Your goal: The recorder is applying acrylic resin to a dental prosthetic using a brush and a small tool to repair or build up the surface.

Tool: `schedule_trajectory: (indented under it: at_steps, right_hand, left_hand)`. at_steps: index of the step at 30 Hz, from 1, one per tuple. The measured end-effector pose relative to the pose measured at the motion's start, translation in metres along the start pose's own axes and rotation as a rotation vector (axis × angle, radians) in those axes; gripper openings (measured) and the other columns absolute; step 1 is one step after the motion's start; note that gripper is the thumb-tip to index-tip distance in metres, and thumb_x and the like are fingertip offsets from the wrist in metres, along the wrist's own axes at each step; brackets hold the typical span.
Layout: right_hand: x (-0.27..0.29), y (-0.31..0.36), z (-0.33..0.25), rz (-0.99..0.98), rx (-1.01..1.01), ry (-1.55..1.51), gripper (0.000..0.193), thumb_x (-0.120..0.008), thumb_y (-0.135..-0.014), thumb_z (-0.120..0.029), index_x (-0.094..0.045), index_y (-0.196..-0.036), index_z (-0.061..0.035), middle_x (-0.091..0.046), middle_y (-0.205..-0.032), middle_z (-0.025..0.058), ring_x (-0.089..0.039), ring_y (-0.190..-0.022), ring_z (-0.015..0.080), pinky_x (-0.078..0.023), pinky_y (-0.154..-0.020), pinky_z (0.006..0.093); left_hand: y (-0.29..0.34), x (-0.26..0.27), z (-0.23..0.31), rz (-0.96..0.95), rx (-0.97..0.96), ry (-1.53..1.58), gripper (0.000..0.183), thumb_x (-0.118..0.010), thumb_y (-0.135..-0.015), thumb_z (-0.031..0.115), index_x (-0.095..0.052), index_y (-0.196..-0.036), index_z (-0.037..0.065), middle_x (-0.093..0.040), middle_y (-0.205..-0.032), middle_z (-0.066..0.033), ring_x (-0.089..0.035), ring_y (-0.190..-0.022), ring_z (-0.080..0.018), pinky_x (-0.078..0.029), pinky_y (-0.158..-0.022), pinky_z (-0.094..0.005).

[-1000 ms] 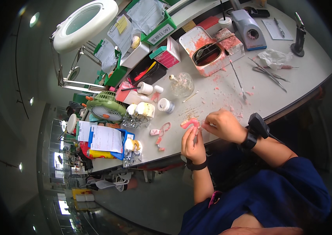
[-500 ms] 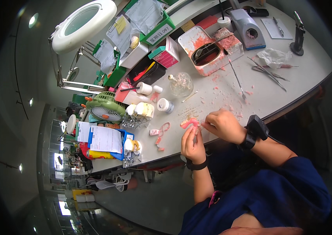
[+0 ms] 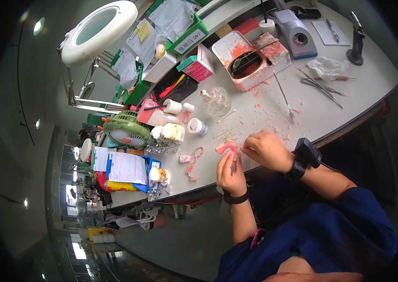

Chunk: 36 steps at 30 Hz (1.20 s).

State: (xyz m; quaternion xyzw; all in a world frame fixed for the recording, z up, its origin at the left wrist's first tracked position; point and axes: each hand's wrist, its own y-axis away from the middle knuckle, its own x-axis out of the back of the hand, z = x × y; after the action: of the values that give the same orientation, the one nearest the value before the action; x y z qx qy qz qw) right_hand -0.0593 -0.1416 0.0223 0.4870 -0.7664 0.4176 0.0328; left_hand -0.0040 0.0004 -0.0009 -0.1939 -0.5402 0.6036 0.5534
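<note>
Pinching a pink denture (image 3: 226, 148) just right of frame centre in the left hand (image 3: 230, 176), probably to leave its arch exposed, and, farther right, bunching the right hand (image 3: 269, 150) close beside it, cannot tell around what

So the left forearm (image 3: 244, 223) comes up pretty steep from below, and the left grip (image 3: 228, 176) carries on in roughly the same line, fingers pointing up and bunched in a pinch with the thumb. The right forearm (image 3: 326, 182) slants in from the lower right, and the right grip (image 3: 270, 149) is bent at the knuckles, fingers curled toward the left one. Can't really tell if those right fingertips touch.
</note>
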Motion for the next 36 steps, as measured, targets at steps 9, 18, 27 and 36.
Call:
schedule_trajectory:
  at_steps: [9, 18, 27, 36]
  right_hand:
    - [-0.0003, 0.0003, 0.0007, 0.03, 0.007, 0.004, 0.011, -0.068, -0.075, -0.011, -0.062, -0.077, -0.0025, -0.061, -0.072, 0.0106, -0.059, -0.066, 0.0305, -0.045, -0.062, 0.0381]
    - [0.0, -0.0001, 0.0005, 0.029, 0.025, 0.011, 0.013, -0.067, -0.076, -0.015, -0.06, -0.077, -0.0047, -0.06, -0.07, 0.0078, -0.058, -0.066, 0.0278, -0.044, -0.066, 0.0361]
    - [0.0001, -0.0008, -0.0001, 0.026, 0.024, -0.071, 0.01, -0.067, -0.076, -0.01, -0.06, -0.078, -0.0032, -0.059, -0.071, 0.0102, -0.057, -0.067, 0.0306, -0.044, -0.063, 0.0377]
    - [0.0001, -0.008, -0.0059, 0.139, 0.022, -0.083, 0.01, -0.065, -0.076, -0.006, -0.059, -0.084, -0.0051, -0.058, -0.076, 0.0106, -0.057, -0.072, 0.0306, -0.043, -0.064, 0.038]
  left_hand:
    - [0.0022, -0.0004, -0.0017, 0.005, 0.007, 0.008, 0.028, -0.077, -0.065, -0.005, -0.069, -0.091, 0.003, -0.068, -0.091, -0.0099, -0.066, -0.078, -0.0227, -0.054, -0.068, -0.0301]
    - [0.0017, 0.0002, -0.0013, 0.001, 0.006, 0.015, 0.029, -0.076, -0.066, -0.006, -0.069, -0.092, 0.003, -0.068, -0.092, -0.0099, -0.066, -0.078, -0.0221, -0.054, -0.068, -0.0295]
    - [0.0018, 0.0007, 0.0008, -0.008, 0.017, 0.034, 0.025, -0.077, -0.066, -0.006, -0.068, -0.089, 0.0, -0.067, -0.09, -0.0117, -0.066, -0.078, -0.0223, -0.054, -0.068, -0.0295]
    - [0.0028, 0.0031, 0.0019, -0.036, -0.057, 0.028, 0.021, -0.078, -0.067, -0.002, -0.07, -0.086, 0.004, -0.068, -0.087, -0.0075, -0.067, -0.075, -0.0205, -0.055, -0.065, -0.0288]
